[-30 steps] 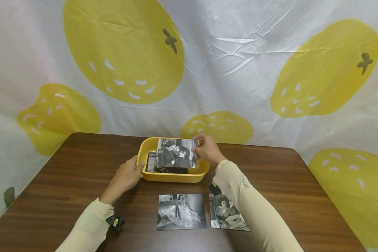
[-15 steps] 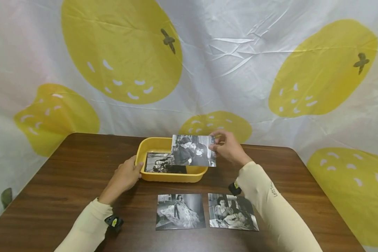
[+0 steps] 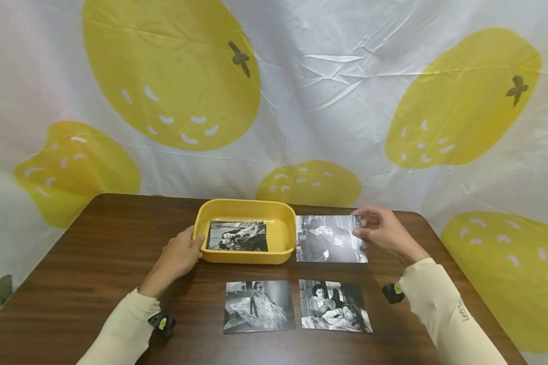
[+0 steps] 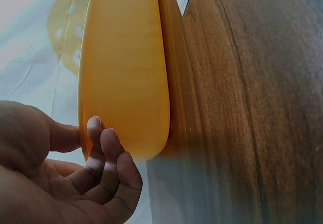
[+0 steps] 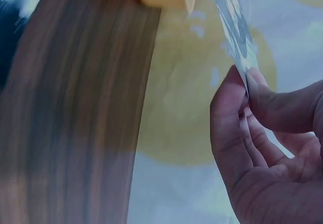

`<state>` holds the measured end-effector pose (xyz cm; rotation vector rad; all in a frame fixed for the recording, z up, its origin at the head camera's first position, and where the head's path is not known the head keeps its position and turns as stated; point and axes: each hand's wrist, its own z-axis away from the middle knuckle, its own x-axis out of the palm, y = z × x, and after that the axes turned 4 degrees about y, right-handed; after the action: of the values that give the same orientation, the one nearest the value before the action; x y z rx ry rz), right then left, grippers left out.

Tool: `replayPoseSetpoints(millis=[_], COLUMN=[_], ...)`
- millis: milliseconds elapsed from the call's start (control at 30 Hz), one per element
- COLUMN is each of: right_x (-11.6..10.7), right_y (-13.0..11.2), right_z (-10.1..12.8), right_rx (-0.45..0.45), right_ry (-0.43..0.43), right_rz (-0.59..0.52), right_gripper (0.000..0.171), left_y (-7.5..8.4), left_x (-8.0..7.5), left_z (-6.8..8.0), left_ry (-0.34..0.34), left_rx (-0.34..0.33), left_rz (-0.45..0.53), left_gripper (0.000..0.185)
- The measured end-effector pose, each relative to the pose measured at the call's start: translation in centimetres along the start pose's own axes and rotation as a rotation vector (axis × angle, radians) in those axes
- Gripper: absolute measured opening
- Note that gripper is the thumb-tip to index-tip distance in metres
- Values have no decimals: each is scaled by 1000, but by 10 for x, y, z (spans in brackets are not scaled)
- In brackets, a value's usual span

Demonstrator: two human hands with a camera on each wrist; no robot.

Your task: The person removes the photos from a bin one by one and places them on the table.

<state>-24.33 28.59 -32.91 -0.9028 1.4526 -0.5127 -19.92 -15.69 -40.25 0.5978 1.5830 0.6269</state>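
My left hand grips the left end of a yellow plastic tub, thumb over the rim and fingers against the outside, as the left wrist view shows. In the tub lies a black-and-white photo. To the right of the tub, my right hand pinches the right edge of another black-and-white photo between thumb and fingers. The right wrist view shows this held photo nearly edge-on, raised off the table.
Two more black-and-white photos lie side by side in front of the tub: a gown photo and a photo of two people. Behind the brown wooden table hangs a white cloth with yellow fruit prints.
My right hand has carried the pinched photo rightward, from above the tub to beside it. The photo in the tub is now uncovered. My left hand keeps its hold on the rim.
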Motion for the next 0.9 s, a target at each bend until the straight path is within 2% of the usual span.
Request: replayPoseSetpoints(millis=[133,300,400,667,833,900], right_x=[-19,-40,-52,-77,-84,-84], right_y=[20,48,66,110,128,132], right_z=[16,40,54,79,86,88], right_rx=[9,95,115,104,48,62], right_ry=[6,-22,-45,-98,-149,-169], right_rz=[23,31,24,30,72,82], right_gripper=[37,38,39,37,32,33], left_y=[-1,-1,0,1,0,0], left_x=[0,0,0,-3,-2,-1], left_z=[0,1,2,1,0,0], left_ry=[-2,-4,-6,-15,-21,-25], left_rx=[1,2,7,16,15,13], left_rz=[1,4,3,12,10,10], left_gripper=[44,42,40,42,42,43])
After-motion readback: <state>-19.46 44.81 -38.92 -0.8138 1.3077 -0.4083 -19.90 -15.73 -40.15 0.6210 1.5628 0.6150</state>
